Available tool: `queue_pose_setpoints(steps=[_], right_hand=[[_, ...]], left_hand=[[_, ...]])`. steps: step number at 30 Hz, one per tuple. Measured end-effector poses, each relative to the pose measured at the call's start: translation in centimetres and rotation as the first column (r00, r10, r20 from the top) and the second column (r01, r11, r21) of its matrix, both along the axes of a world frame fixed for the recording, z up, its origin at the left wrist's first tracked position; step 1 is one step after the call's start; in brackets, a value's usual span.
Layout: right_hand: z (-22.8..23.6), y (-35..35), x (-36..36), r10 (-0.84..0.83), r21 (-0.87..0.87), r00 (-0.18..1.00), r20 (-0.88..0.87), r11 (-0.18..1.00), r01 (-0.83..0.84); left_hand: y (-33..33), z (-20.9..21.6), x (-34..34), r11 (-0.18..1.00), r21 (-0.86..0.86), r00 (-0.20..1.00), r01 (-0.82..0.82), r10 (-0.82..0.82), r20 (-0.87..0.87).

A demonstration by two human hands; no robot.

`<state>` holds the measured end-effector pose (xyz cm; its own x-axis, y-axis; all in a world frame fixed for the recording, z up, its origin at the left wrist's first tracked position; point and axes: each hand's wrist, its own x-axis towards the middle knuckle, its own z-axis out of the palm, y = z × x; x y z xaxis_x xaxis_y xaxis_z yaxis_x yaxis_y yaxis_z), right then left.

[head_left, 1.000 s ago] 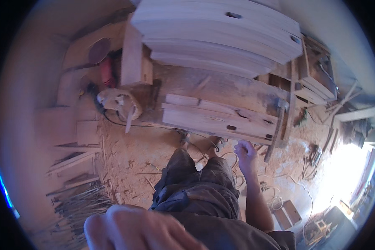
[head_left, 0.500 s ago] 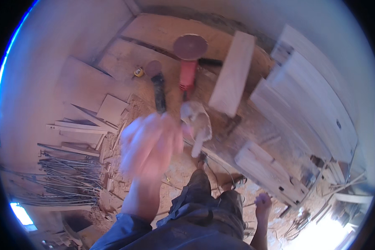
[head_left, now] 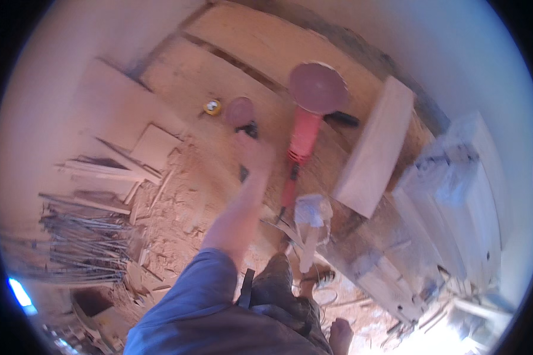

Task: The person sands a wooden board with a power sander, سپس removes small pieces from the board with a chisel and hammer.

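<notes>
My left hand [head_left: 256,152] is closed round the black body of a small angle grinder [head_left: 243,173], which lies on the dusty wooden workbench [head_left: 189,83]. A round sanding disc [head_left: 240,111] shows past my fingers at its far end. Just right of this hand rests a larger red angle grinder [head_left: 305,133] with a wide sanding disc [head_left: 318,87] and a black side handle [head_left: 342,119]. A yellow tape measure [head_left: 212,107] sits left of the small disc. Low by my leg hangs my right hand [head_left: 340,336]; its fingers are too indistinct to read.
A thick pale board [head_left: 378,148] lies right of the red grinder, and large boards [head_left: 456,195] are stacked beyond it. A whitish container [head_left: 311,212] with a flat stick stands at the bench's near edge. Thin strips [head_left: 89,236] and offcuts [head_left: 155,147] lie at left amid shavings.
My left hand has moved forward and right from above the near side of the bench onto the small grinder. My right hand has dropped lower in view. The view has shifted.
</notes>
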<state>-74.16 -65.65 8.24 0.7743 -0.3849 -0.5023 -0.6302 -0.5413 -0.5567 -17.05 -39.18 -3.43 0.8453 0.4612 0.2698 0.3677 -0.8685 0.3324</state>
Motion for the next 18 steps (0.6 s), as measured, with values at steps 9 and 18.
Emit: queue_pose_setpoints(steps=[9, 18], right_hand=[[1.1, 1.0, 6.6, -0.126, 0.068, 0.985, -0.119, 0.989, 0.134], [1.2, 3.4, 10.0, 0.035, 0.315, 0.999, 0.021, 0.948, -0.040]], left_hand=[[7.1, 1.1, -0.2, 0.946, -0.318, 0.944, 0.061, -0.158, -0.289], [11.4, 7.0, -21.1, 0.553, -0.825, 0.993, -0.113, 0.045, -0.106]])
